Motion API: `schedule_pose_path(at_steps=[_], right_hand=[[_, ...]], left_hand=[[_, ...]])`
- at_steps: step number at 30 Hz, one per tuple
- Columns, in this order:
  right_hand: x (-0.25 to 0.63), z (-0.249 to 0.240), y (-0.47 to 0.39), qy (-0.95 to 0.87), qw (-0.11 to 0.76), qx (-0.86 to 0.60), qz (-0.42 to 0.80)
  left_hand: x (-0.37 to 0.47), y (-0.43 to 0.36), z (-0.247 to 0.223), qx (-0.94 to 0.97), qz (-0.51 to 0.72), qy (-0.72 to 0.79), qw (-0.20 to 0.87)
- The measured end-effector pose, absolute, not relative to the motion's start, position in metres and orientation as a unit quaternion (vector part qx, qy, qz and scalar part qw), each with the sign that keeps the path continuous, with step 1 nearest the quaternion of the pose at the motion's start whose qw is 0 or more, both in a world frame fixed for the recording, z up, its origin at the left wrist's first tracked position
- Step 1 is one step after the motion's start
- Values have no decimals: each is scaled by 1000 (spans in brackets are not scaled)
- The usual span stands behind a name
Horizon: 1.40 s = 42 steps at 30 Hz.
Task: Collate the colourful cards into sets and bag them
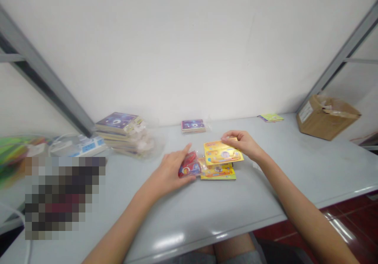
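1. The grey worktop [295, 177] runs the width of the view against a white wall, with grey shelf uprights slanting in at both sides.
2. A brown cardboard box [326, 116] sits at the far right of the worktop, well apart from the hands.
3. A stack of purple-covered booklets [119, 128] in clear wrap lies at the far left, with a white power strip [84, 145] just beside it.
4. A smaller purple packet [193, 125] lies near the wall behind the hands; a thin yellow-green sheet [271, 117] lies further right.
5. The left hand [171, 173] rests on the worktop, its grip closed around a red packet [189, 165] in shiny wrap, thumb over the top edge.
6. The right hand [243, 144] pinches the far edge of a yellow card [223, 153], holding it tilted just above a second yellow card [218, 172] that lies flat on the worktop, touching the red packet.
7. As I judge it, the step in hand is pairing or stacking the cards with the packet. The next move calls for squaring the lifted card's edges over the lower one while the left hand steadies the slippery wrap.
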State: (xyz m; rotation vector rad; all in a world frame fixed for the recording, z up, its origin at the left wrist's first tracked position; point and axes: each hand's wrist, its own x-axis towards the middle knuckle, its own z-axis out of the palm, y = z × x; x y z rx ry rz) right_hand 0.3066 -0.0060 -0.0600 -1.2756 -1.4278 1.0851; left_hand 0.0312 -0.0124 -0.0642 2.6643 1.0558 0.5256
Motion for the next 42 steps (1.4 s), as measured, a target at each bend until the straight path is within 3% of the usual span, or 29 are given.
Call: schedule_pose_path(at_steps=[7,10,14,20,25,30,33,39,42], right_hand=[[286,-69,-8,-578,414,-490,505],[271,-81,-7,-547,469,-484,497],[260,-93,-6,-513,588,-502,372],[266,-90,-6,-500,644,-449,367],[267,-85,-8,-570,590,-448,354],[264,-79,-16,-721,446,-439,297],[262,-78,-18,-768,372,-407,327],[275,-77,-8,-722,410,-466,305],[290,-75,-4,-725,364,-519,269]], left_hand=[[35,-18,-62,910,162,357,133],[37,-20,-62,912,162,352,134],[37,-18,-66,911,175,352,121],[33,-13,-67,904,199,364,101],[32,-12,-66,900,199,376,96],[35,-15,-66,903,178,374,108],[36,-16,-67,903,171,378,111],[33,-9,-72,898,174,393,93],[29,-5,-71,886,181,420,79]])
